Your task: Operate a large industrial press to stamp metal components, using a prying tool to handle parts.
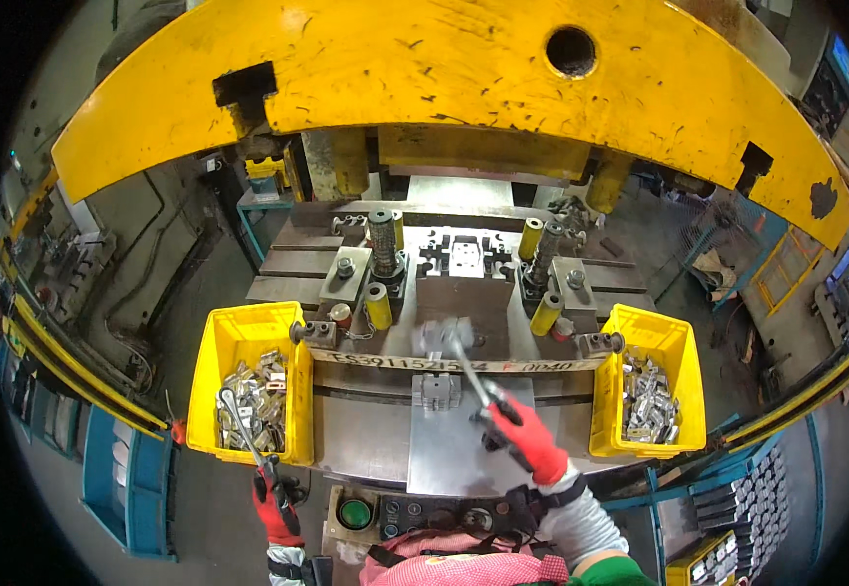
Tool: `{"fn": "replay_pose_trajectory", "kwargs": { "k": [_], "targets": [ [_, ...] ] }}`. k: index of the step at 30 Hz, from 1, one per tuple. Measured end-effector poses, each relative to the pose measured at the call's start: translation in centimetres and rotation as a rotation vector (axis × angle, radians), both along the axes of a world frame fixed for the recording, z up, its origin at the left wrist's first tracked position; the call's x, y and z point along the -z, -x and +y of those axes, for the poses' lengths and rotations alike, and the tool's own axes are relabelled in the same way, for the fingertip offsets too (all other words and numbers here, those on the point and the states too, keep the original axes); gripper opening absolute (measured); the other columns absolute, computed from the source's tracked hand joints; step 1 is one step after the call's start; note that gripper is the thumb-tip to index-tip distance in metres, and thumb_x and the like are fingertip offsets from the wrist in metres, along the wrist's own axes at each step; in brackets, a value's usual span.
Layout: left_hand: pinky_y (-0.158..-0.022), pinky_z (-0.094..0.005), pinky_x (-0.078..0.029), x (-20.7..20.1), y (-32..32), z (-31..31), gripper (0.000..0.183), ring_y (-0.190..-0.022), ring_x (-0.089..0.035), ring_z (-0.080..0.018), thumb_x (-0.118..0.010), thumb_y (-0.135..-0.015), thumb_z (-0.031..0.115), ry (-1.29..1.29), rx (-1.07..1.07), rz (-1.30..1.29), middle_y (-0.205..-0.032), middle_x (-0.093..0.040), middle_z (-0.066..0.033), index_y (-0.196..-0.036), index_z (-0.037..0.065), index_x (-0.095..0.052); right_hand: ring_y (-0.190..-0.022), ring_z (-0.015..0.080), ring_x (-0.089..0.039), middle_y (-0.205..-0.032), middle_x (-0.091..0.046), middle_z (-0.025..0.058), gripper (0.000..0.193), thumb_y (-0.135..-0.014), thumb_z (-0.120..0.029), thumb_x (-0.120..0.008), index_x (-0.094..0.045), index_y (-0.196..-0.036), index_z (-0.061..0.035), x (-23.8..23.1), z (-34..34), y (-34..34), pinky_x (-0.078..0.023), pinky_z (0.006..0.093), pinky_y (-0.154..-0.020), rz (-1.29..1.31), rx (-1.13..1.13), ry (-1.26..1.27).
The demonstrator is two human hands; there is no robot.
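Note:
My left hand (276, 506), in a red glove, is closed around the handle of a metal rod tool (239, 420). The tool's rounded tip reaches over the left yellow bin (208, 376), which holds many small metal parts (266, 396). My right hand (524, 438), also gloved in red, grips a similar rod tool (470, 371) slanting up and left. At its far end a greyish shape (432, 337) is smeared by motion; I cannot tell whether it is a part. Just below that end, a small stack of metal pieces (436, 392) sits on a flat metal plate (464, 454).
A die set (464, 293) with upright posts lies ahead under the large yellow press beam (424, 68). On the right stands another yellow bin (686, 381) of metal parts. A control panel with a green button (354, 514) is close in front of me. Blue racks (131, 488) flank the press.

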State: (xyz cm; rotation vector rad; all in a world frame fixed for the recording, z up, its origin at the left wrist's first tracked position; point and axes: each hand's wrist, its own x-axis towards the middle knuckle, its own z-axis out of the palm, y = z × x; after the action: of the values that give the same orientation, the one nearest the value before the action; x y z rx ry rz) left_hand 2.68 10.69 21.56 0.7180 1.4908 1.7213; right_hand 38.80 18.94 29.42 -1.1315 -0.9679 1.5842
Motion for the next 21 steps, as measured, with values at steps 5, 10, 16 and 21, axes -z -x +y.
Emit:
{"fn": "replay_pose_trajectory", "kwargs": {
  "k": [5,10,16,21],
  "targets": [
    [-0.045,-0.0250,-0.043,0.5,-0.5,1.2,0.033,-0.048,-0.049,-0.0104,-0.042,-0.085,0.034,0.001,-0.013,-0.025,-0.059,-0.051,-0.0022,-0.104,0.008,-0.050,-0.070,0.0082,-0.045,-0.083,-0.053,0.0003,0.039,-0.081,-0.023,-0.053,-0.044,-0.114,-0.0030,-1.0,10.6,-3.7,-0.039,0.0217,-0.064,-0.369,0.221,-0.480],
    [-0.044,-0.0261,-0.046,2.0,0.6,-0.4,0.039,-0.051,-0.050,-0.0110,-0.046,-0.082,0.037,0.034,0.035,-0.008,-0.067,-0.049,-0.0016,-0.109,0.009,-0.047,-0.074,0.0086,-0.047,-0.081,-0.055,0.0010,0.031,-0.079,-0.025,-0.054,-0.053,-0.100,-0.0024,-0.1,17.3,-5.2,-0.039,0.0228,-0.068,-0.509,0.160,-0.395],
    [-0.044,-0.0259,-0.046,2.4,0.4,-2.4,0.040,-0.047,-0.048,-0.0108,-0.044,-0.082,0.043,0.131,-0.039,-0.071,-0.061,-0.048,-0.0010,-0.105,0.011,-0.050,-0.071,0.0065,-0.046,-0.078,-0.054,-0.0011,0.024,-0.080,-0.023,-0.053,-0.056,-0.093,-0.0021,2.7,18.5,-3.4,-0.038,0.0218,-0.065,-0.483,0.175,-0.386],
    [-0.042,-0.0240,-0.042,7.9,3.2,-2.8,0.037,-0.047,-0.047,-0.0100,-0.046,-0.081,0.042,0.125,-0.236,-0.131,-0.062,-0.049,-0.0005,-0.102,0.013,-0.051,-0.066,0.0086,-0.048,-0.074,-0.054,0.0013,0.025,-0.082,-0.022,-0.048,-0.054,-0.094,-0.0004,0.4,16.3,-3.6,-0.040,0.0213,-0.059,-0.224,0.162,-0.352]
  ]
}}
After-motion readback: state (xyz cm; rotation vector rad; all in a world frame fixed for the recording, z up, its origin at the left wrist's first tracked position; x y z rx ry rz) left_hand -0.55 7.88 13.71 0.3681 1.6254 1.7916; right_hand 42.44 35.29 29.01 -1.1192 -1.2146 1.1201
